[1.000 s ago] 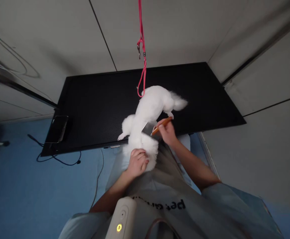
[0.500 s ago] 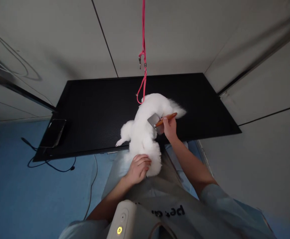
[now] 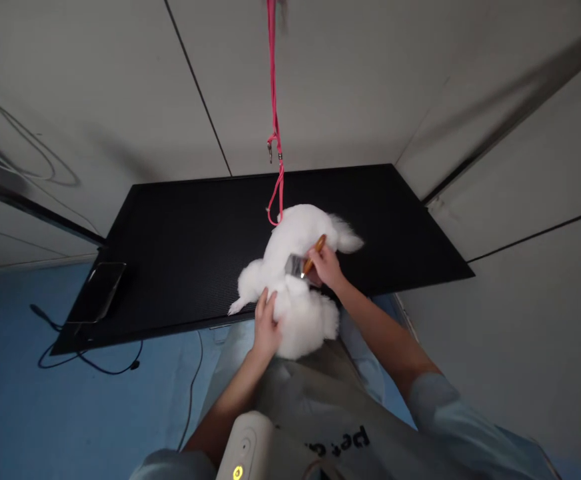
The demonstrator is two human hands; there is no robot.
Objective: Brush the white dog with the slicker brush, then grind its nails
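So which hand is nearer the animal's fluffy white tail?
Right. The right hand is just below the tail; the left hand is farther off, lower left, touching the white fur.

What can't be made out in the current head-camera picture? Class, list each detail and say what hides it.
Head view: the face of the white animal, out of sight from above.
Head view: the side of the brush turned toward the fur, hidden by the brush itself.
Head view: the rest of the lettering on the apron, apparently lost in folds.
Head view: the top of the pink cord, cut off by the upper edge.
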